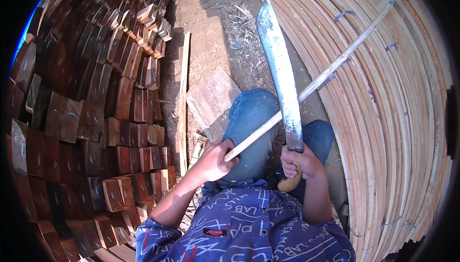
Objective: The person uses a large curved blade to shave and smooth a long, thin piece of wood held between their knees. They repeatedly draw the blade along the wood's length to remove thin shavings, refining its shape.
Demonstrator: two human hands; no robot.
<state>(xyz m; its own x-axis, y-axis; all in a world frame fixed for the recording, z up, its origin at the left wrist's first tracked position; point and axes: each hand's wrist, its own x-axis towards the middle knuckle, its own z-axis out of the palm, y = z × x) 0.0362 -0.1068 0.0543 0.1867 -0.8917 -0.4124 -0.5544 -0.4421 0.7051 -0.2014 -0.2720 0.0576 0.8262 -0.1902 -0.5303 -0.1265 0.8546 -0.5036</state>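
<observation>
My left hand (214, 160) is closed around the near end of a long, thin wooden pole (314, 85). From there the pole slants up and away to the far right, across my left thigh and over the stacked strips. In my right hand (304, 162) is a machete (280, 61), gripped by its curved wooden handle (290, 180). The broad blade points up and away, its tip tilted slightly left, and crosses in front of the pole. Whether blade and pole touch, I cannot tell.
Stacked short timber blocks (103, 118) fill the left side. Long thin wood strips (373, 94), tied in bundles, curve along the right. Between them lie a narrow plank (184, 99), a flat board (211, 99) and wood shavings (244, 37) on the dirt. My knees (254, 113) are bent below the blade.
</observation>
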